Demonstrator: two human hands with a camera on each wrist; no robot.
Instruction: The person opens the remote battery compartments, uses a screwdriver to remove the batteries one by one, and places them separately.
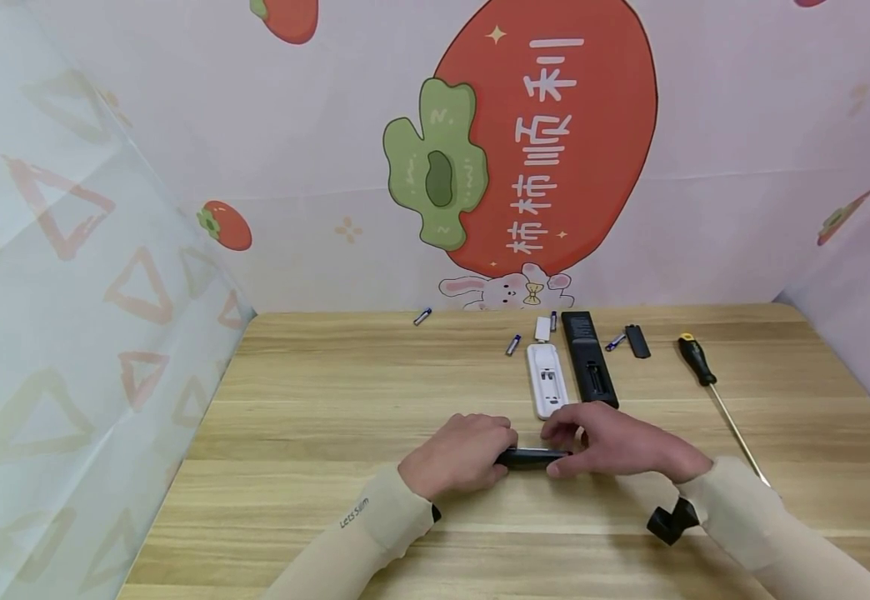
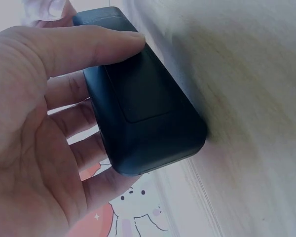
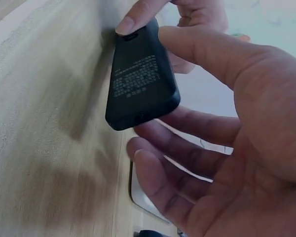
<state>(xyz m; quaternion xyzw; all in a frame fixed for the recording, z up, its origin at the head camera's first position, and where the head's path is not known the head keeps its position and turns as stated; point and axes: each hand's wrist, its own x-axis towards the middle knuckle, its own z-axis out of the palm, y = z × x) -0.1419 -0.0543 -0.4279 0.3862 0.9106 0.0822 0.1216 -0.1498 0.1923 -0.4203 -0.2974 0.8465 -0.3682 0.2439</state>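
Observation:
A black remote control [image 1: 528, 457] is held on its edge just above the table, its back towards the person. My left hand [image 1: 459, 454] grips one end; in the left wrist view, the thumb lies across the battery cover [image 2: 143, 91] and the fingers are behind. At the other end, my right hand [image 1: 615, 439] has loosely curved fingers, the thumb by the remote's edge. Whether those fingers bear on the remote is hard to see. Printed text covers the back's lower part in the right wrist view. Beyond the hands lies a white remote [image 1: 542, 358] with its battery bay uncovered.
Next to it lies another black remote [image 1: 581, 337], its bay uncovered too. A white cover [image 1: 543, 328], a black cover [image 1: 637, 342] and several small batteries [image 1: 513, 345] lie around them. A long screwdriver [image 1: 697, 360] is on the right. Printed cloth walls [image 1: 315, 250] border the table.

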